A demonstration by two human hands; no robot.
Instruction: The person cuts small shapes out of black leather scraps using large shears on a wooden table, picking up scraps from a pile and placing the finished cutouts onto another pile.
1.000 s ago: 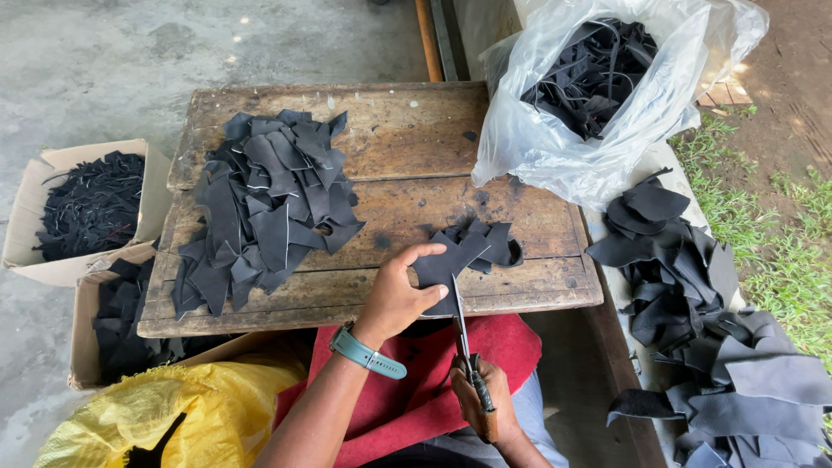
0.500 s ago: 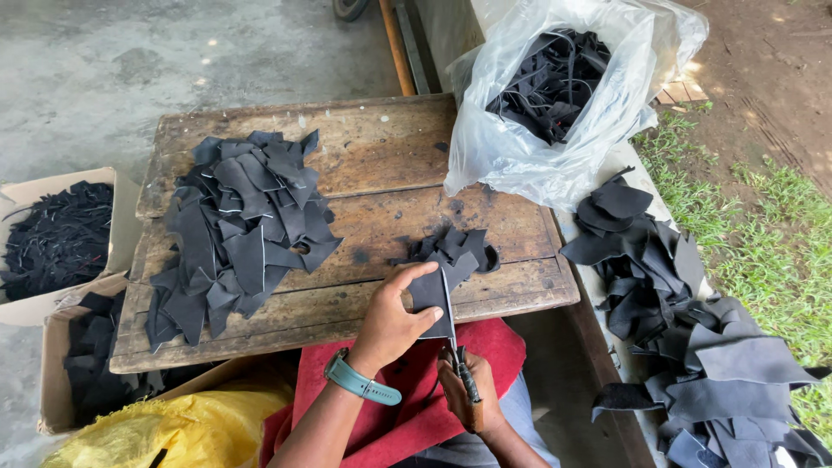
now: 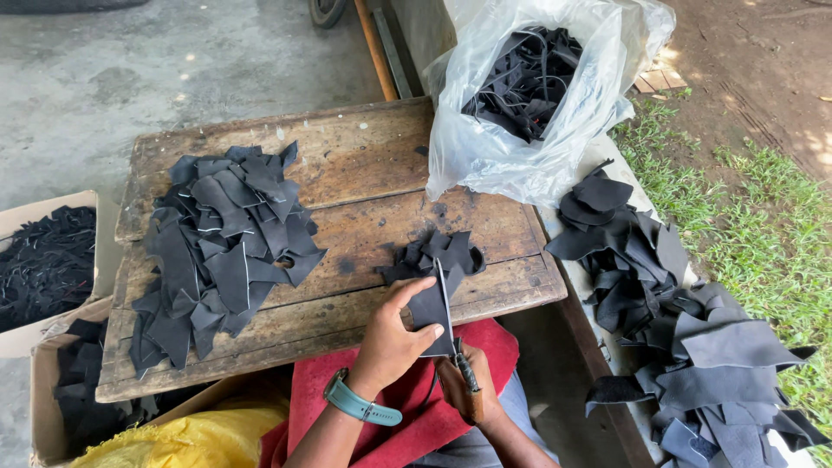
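Note:
My left hand (image 3: pixel 392 340), with a teal watch on its wrist, pinches a dark leather piece (image 3: pixel 428 310) at the near edge of the worn wooden table (image 3: pixel 364 165). My right hand (image 3: pixel 466 390) grips the handle of a pair of scissors (image 3: pixel 449 322), whose blades run up along the right side of that piece. Just beyond lies a small heap of black scraps (image 3: pixel 435 254). A large pile of black leather pieces (image 3: pixel 222 247) covers the table's left half.
A clear plastic bag (image 3: pixel 529 95) full of black offcuts leans at the table's far right. More leather pieces (image 3: pixel 667 321) lie on a bench to the right, by grass. Cardboard boxes (image 3: pixel 45 260) of black strips stand at left. Red cloth (image 3: pixel 407 394) covers my lap; a yellow bag (image 3: pixel 186 440) sits beside.
The view has shifted left and down a little. The scissors have worked up along the piece held in my left hand; both hands stay at the table's near edge.

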